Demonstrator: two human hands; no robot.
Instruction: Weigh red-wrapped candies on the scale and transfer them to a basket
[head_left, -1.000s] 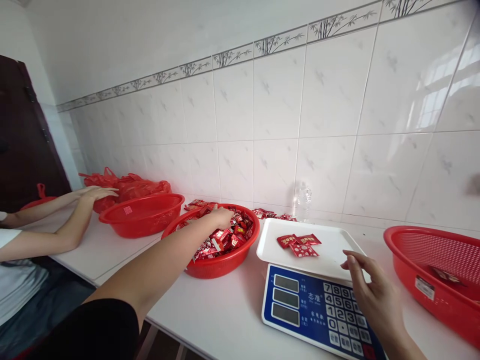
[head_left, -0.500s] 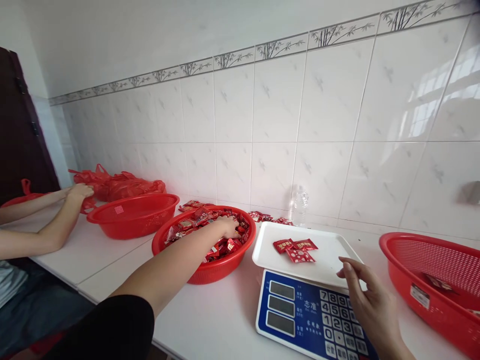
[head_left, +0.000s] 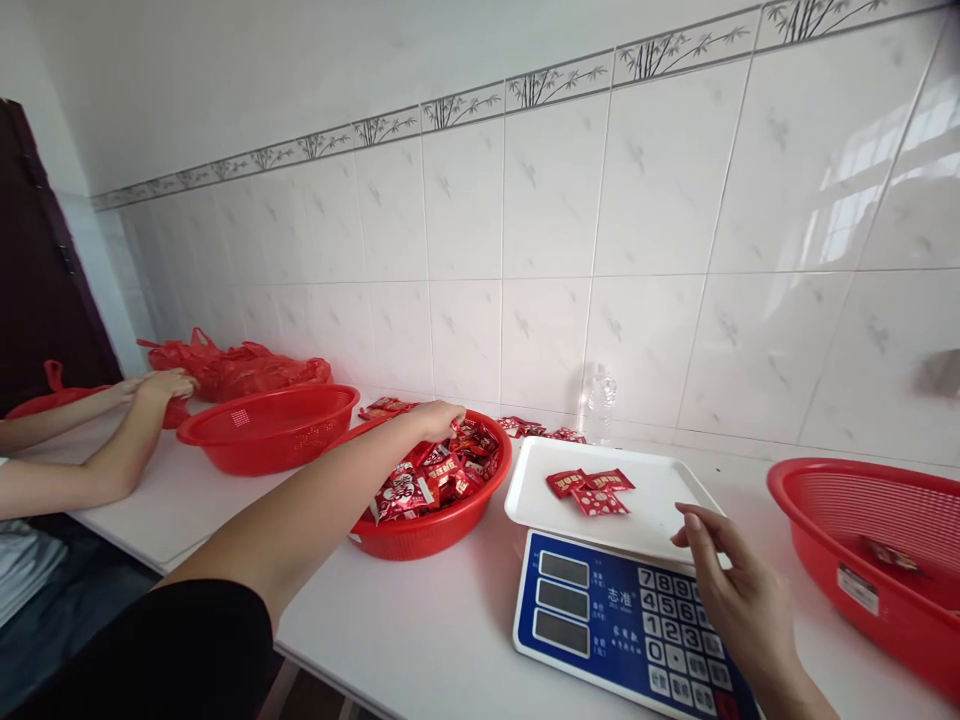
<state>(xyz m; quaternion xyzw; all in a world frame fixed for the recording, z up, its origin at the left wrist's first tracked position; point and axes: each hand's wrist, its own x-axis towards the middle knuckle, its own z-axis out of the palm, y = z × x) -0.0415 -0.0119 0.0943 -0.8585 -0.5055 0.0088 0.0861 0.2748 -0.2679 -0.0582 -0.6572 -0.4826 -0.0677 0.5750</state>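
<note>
My left hand point(head_left: 438, 421) is at the far side of a red plastic basket point(head_left: 420, 543) full of small red packets point(head_left: 409, 490). Its fingers are closed and point down; what is in them is mostly hidden. My right hand point(head_left: 742, 590) hovers over the right side of a blue and white digital scale point(head_left: 600, 625), fingers loosely bent and apart, holding nothing. It partly covers the keypad. On the scale's white tray point(head_left: 660, 490) lie several red packets point(head_left: 596, 490), one of them with pale dots.
An empty-looking red basket point(head_left: 270, 455) stands to the left, with red plastic bags point(head_left: 232, 370) behind it. At the far left are another person's hands point(head_left: 161, 385). A red basket point(head_left: 862, 535) at right holds a few packets. A clear bottle point(head_left: 601, 405) stands by the wall.
My left hand has risen from among the packets and shifted slightly left, toward the basket's far rim. My right hand stays nearly where it was. The packets on the tray look unchanged.
</note>
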